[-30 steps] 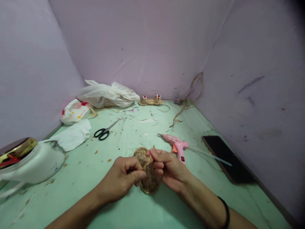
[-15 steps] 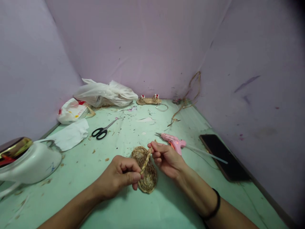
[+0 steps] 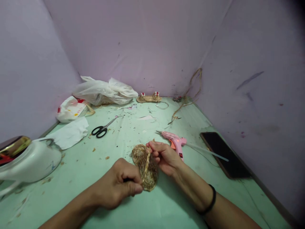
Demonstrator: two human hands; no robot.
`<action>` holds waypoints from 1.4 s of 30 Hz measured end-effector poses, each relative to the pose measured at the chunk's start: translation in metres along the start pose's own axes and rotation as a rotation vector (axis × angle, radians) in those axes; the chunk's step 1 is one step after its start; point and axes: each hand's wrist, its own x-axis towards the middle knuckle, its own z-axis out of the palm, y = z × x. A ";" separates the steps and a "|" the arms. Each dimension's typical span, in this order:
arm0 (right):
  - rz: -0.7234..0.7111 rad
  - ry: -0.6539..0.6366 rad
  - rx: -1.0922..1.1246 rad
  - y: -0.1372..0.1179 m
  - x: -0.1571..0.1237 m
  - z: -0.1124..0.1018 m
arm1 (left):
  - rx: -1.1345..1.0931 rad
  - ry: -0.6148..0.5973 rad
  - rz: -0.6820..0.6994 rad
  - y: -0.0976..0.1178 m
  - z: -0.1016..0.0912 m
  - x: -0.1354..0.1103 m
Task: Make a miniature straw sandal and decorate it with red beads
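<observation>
A small oval mat of coiled jute cord [image 3: 144, 167] lies on the green table [image 3: 133, 206] between my hands. A braided jute strand [image 3: 147, 160] runs across its top. My left hand [image 3: 116, 186] is closed, pinching the near end of the strand against the mat's near edge. My right hand [image 3: 164, 156] is closed too, pinching the far end of the strand just above the mat's far right side. A black band circles my right wrist.
A pink glue gun [image 3: 175, 142] lies just beyond my right hand, a dark phone [image 3: 224, 154] to its right. Black scissors [image 3: 102, 128], white tissue [image 3: 69, 133], plastic bags [image 3: 105, 92], a white jar with gold lid [image 3: 26, 160], tiny jute sandals [image 3: 149, 97] and loose cord [image 3: 188, 98] stand farther off.
My right hand pulled the strand straight and away from the left hand. The left hand shifted nearer to me, still pinching the strand at the mat's near edge.
</observation>
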 end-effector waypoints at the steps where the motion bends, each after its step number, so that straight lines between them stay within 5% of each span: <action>1: 0.030 0.001 -0.014 -0.002 -0.001 0.001 | 0.003 -0.034 0.024 0.000 0.000 -0.002; 10: -0.134 0.156 -0.208 -0.006 0.009 -0.011 | -0.010 0.053 -0.139 -0.003 -0.024 -0.004; 14: -0.260 0.212 -0.332 0.000 0.015 -0.014 | 0.074 0.229 -0.160 -0.011 -0.023 0.005; 21: -0.413 0.232 -0.766 0.008 0.025 -0.026 | 0.166 0.235 -0.436 -0.023 -0.021 0.014; 26: -0.587 0.211 -1.095 0.013 0.026 -0.031 | 0.439 0.278 -0.404 -0.028 -0.012 0.013; 32: -0.783 0.161 -1.216 0.015 0.024 -0.029 | 0.506 0.339 -0.319 -0.025 -0.007 0.011; 42: -0.774 0.121 -1.350 0.014 0.022 -0.031 | 0.434 0.360 -0.432 -0.035 -0.003 0.018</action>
